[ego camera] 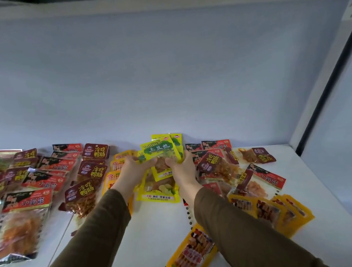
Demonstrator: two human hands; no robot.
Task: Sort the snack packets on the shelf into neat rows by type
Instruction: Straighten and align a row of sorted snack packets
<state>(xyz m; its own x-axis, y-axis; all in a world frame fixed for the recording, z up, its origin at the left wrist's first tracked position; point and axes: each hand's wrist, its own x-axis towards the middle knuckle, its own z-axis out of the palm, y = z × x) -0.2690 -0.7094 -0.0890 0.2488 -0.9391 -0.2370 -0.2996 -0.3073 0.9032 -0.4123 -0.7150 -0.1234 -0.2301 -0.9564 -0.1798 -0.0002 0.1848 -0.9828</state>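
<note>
Both hands hold a small stack of yellow-green packets (159,150) upright near the back of the white shelf (147,232). My left hand (132,172) grips the stack's left edge and my right hand (181,168) grips its right edge. More yellow-green packets (159,191) lie flat beneath the hands. Dark red packets (90,169) run in a row to the left, with red-banner packets (29,201) further left. Orange-yellow packets (191,258) lie at the front right, partly under my right sleeve.
Mixed red packets (216,166) and more orange-yellow ones (277,211) are scattered on the right. The shelf's back wall (164,79) rises behind the packets and an upright post (327,74) bounds the right side. Bare shelf shows between my forearms.
</note>
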